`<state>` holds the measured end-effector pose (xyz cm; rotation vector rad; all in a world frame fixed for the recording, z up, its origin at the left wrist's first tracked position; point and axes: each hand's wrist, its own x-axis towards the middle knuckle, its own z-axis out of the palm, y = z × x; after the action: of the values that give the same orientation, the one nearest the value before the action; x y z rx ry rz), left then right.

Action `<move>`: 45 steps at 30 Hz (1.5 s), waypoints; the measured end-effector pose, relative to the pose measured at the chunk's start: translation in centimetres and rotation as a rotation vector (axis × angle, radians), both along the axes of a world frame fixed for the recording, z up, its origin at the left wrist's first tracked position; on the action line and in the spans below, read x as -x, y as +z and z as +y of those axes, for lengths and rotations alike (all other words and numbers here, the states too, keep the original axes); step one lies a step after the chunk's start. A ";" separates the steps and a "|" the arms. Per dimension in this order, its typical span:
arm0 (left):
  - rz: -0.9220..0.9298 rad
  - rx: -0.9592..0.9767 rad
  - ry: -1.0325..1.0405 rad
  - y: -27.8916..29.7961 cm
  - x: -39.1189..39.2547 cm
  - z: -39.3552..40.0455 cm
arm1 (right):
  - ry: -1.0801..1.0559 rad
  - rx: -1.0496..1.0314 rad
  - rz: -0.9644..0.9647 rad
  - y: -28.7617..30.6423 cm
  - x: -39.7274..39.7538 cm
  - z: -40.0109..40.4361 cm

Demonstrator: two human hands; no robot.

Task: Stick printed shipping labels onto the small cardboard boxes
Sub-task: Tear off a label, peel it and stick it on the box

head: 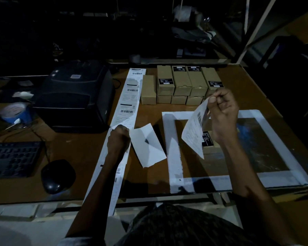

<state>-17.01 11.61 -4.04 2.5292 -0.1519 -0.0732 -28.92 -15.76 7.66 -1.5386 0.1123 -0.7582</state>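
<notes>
Head view, looking down on a dim brown table (146, 176): its near edge runs just in front of the person, and bare wood shows between the label strip (126, 110) and a white rectangular frame (172, 151) marked on the top. The left side is crowded — a black label printer (75, 96), a keyboard (12, 158), a mouse (58, 175) and a blue tape roll (16, 112).

The right hand (224, 110) is raised above the frame, fingers curled tight, pinching the top corner of a peeled label (195, 128) that hangs down from it, printed side facing left. Below the label, inside the frame, lies one small cardboard box (209, 142), partly hidden. The left hand (118, 139) is fisted on the strip, gripping the white backing sheet (148, 146) — it sticks out to the right of the knuckles.

At the far edge stands a stack of cardboard boxes (181, 86); about nine show. Three printed labels remain visible on the strip beyond the left hand.
</notes>
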 end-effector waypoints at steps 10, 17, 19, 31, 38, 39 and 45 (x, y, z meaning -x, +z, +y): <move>-0.060 -0.270 -0.024 4.2 1.4 -2.4 | 0.194 0.255 0.255 -0.6 1.3 1.9; 0.345 0.628 -0.620 12.9 7.3 -8.9 | 0.308 0.425 0.303 0.1 2.5 0.6; 0.323 0.656 -0.662 12.9 7.9 -10.5 | 0.306 0.457 0.318 0.7 3.1 -0.4; 0.130 0.699 -0.296 12.2 10.7 -18.1 | -0.037 0.517 0.233 -0.1 7.1 -8.1; 0.122 0.959 -0.101 10.6 12.8 -22.0 | 0.197 -0.267 0.672 -2.9 11.1 -10.1; 0.115 0.934 -0.093 10.3 12.9 -22.3 | 0.173 -0.291 0.641 -3.3 11.3 -10.2; -0.142 0.431 -0.068 8.0 11.4 -22.8 | 0.081 -0.185 0.655 -3.2 11.0 -9.7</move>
<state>-28.37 -11.20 3.96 2.0980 -0.2791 0.1029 -39.88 -25.46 4.41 -1.5502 0.5838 -0.1499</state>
